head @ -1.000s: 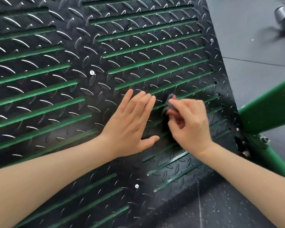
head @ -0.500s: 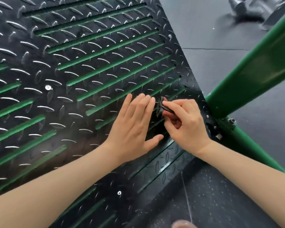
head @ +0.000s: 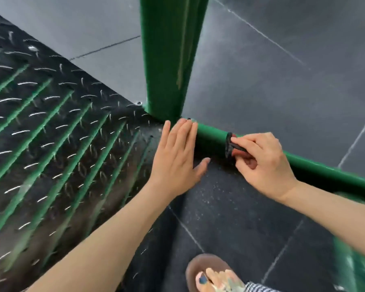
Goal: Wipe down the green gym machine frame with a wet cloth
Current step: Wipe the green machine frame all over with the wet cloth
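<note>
Cloth on the low green rail, rail running off to my right

My left hand point(head: 177, 159) lies flat, fingers point(head: 184, 133) straight, tips touching the rail's inner end by the upright post point(head: 169, 60), holding nothing. Just right of it, my right hand point(head: 261, 163) pinches the small dark cloth point(head: 230, 147) against the green frame rail point(head: 211, 137). The rail's long axis runs away rightward, so I judge the right hand wipes along it.

Glossy green frame point(head: 211, 135), ridged metal footplate point(head: 57, 131)
</note>
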Tool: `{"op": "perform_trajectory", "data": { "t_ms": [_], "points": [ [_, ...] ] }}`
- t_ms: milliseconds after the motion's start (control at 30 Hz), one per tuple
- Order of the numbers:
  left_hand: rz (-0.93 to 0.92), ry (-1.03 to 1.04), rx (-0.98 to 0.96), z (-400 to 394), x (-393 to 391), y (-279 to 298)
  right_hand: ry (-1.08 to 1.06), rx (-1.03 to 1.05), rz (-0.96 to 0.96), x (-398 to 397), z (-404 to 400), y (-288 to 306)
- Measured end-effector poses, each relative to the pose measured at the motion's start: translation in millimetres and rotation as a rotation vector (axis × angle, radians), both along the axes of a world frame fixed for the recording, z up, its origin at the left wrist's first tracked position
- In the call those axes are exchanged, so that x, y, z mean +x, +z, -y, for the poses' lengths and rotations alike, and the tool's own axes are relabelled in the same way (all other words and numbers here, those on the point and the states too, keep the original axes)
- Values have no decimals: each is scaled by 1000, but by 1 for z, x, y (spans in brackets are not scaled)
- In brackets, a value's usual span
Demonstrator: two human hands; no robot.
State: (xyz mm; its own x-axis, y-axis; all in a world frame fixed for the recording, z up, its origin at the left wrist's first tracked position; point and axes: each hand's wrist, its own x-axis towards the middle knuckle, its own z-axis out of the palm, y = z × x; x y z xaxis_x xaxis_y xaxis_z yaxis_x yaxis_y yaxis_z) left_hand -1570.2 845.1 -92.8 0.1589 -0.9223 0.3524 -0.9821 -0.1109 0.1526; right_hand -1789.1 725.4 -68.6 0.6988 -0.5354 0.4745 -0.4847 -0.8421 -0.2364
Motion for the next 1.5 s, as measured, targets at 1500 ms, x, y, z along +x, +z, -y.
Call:
{"op": "perform_trajectory", "data": {
  "t_ms": [1500],
  "points": [
    [-14, -67, 312, 111, -81, -54, -210, 34, -175, -141, 68, -77]
  ]
}}
